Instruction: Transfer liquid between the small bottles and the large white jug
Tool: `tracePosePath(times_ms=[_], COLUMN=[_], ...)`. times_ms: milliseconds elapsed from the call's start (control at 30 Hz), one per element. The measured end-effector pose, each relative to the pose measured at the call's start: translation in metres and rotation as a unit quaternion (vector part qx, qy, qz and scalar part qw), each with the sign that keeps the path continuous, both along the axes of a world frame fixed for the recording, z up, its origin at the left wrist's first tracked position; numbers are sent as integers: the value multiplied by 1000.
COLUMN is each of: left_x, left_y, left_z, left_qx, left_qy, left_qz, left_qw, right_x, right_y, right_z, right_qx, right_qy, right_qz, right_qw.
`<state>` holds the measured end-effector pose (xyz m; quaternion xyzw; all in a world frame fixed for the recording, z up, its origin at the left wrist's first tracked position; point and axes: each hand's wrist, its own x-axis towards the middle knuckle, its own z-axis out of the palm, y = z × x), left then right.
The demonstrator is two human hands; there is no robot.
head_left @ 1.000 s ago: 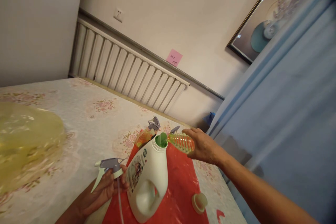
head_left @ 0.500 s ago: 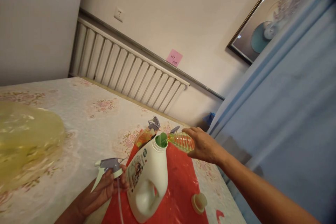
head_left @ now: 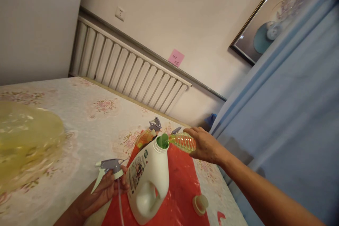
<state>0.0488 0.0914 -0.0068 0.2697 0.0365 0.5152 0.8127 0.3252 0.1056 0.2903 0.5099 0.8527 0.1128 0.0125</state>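
Above red sheeting [head_left: 182, 180], the right hand [head_left: 208, 146] clasped a ribbed bottle [head_left: 182, 142] sideways to meet the open jug [head_left: 159, 169], the left hand [head_left: 104, 190] pinching a trigger sprayer [head_left: 110, 165].

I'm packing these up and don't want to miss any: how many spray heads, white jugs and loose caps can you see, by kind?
Grey spray heads: 3 (one in the left hand)
White jug: 1
Loose cap: 1
Total: 5
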Motion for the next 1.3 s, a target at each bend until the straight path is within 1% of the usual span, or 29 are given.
tracePosePath(times_ms=[133,267,567,833,1300], left_x=[0,0,-2,-1,-2], left_y=[-2,-4,-3,-1,0], left_z=[3,6,-2,-3,-4], left_qx=[-3,-7,0,1,-1], left_qy=[31,40,28,28,27], left_qz=[21,25,17,19,14], left_qw=[999,999,999,999,1000], right_x=[1,2,1,1,-4], right_y=[3,5,6,7,6], right_z=[0,-1,-1,0,4], right_qx=[1,6,16,33,33], right_qy=[-13,-21,-34,-48,-73], right_qz=[6,8,15,26,21], right_qw=[1000,1000,999,998,997])
